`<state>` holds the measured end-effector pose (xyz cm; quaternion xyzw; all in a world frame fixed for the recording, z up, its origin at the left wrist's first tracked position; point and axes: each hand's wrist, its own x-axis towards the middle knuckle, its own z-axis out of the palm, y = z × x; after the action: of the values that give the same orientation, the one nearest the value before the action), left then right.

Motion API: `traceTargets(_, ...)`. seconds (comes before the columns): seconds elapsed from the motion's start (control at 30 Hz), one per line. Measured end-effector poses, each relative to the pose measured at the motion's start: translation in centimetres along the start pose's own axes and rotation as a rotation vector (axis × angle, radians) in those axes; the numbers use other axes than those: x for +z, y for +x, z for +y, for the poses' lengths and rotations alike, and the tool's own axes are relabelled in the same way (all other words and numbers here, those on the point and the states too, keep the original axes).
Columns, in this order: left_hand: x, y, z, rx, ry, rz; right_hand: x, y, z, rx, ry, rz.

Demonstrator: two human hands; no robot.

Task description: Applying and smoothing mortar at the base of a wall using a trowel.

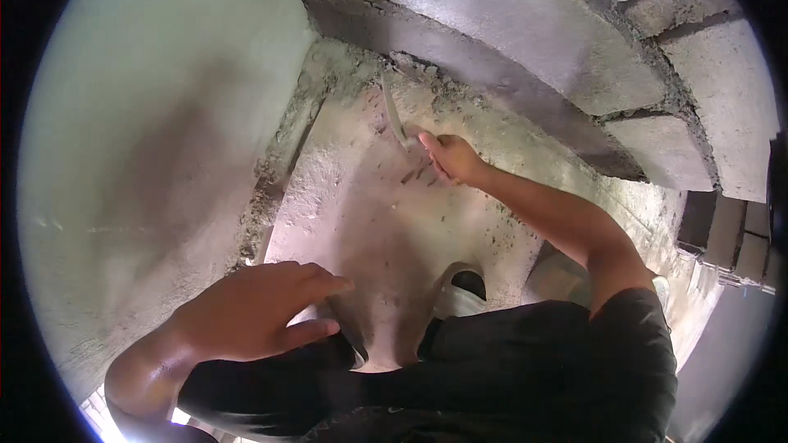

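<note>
Here's your right hand [450, 157], fingers curled and pinching the near end of the blade [392, 111], thumb laid forward; the grip itself is hidden in your fist. The blade, thin, pale and curved, points away from you over the floor [353, 189], its tip right by the rubble [402, 68] at the foot of the block wall [509, 25]; touching or just above, you can't tell from here. Over on the other side, your left hand [263, 308] is bare of any tool, fingers loosely extended, thumb spread apart, near your dark shorts [509, 353]. Now the dangers! That rubble looks jagged, so the tip could snag in it and twist the blade in your fingers. Lean on it sideways and something that thin might bend or skid. Your knuckles sit low over gritty ground, so a slip could scrape them, and a hard flick might throw grit towards you. Watch the plaster wall [164, 115] too: a wide swing left could nick it
</note>
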<state>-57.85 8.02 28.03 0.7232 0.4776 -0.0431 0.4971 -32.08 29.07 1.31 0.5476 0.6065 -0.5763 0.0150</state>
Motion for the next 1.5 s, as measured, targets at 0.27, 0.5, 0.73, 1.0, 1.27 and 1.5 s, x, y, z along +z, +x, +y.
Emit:
traceTargets(0.27,0.1,0.1,-0.4,-0.096,-0.058,-0.047,0.3,-0.2,2.0,0.17,0.654,-0.033)
traceTargets(0.5,-0.2,-0.1,-0.1,-0.107,-0.051,-0.053,0.5,-10.3,5.1,0.369,0.892,0.171)
traceTargets(0.73,-0.5,0.4,1.2,-0.003,-0.072,-0.046,2.3,-9.3,3.9,0.203,0.477,0.027)
traceTargets(1.0,-0.2,0.8,-0.8,-0.076,-0.076,-0.026,-0.9,-1.4,3.7,0.154,0.566,0.016)
traceTargets(1.27,-1.2,0.1,0.5,-0.086,-0.079,-0.026,-3.9,-8.6,11.2,0.354,0.729,0.215)
traceTargets(1.5,-1.5,0.5,1.2,0.007,-0.042,-0.033,-2.4,-9.3,8.1,0.203,0.203,0.201)
